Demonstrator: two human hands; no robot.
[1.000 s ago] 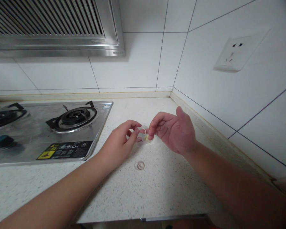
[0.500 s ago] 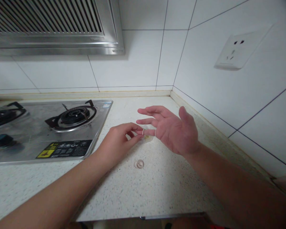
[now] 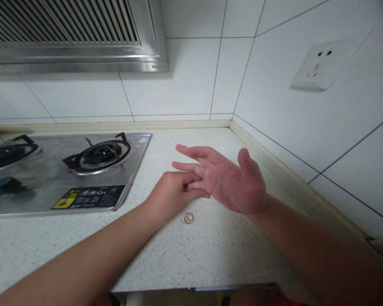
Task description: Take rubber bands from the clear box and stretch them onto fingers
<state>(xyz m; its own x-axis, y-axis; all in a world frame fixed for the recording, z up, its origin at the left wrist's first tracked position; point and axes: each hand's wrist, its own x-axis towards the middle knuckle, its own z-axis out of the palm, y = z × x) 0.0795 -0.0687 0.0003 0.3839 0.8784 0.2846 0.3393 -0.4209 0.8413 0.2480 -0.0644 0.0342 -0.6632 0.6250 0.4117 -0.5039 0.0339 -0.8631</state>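
Note:
My right hand is palm up over the counter, fingers stretched and apart. Two thin pale bands, which look like rings, circle its lowest finger: one ring near the finger's base, the other ring a little nearer the tip. Around that same finger my left hand is closed, thumb below and fingers above, at the outer ring. Its fingers hide the fingertip. On the counter just below the hands lies a small brown looped thing, like thin coiled bands.
A steel gas hob with a black burner and a knob stands at left. Above it hangs a range hood. The speckled counter meets tiled walls; a socket is at right.
My left hand has moved right along the right hand's finger, and the outer ring has gone from near the fingertip toward the base. The clear packet under the hands is now hidden.

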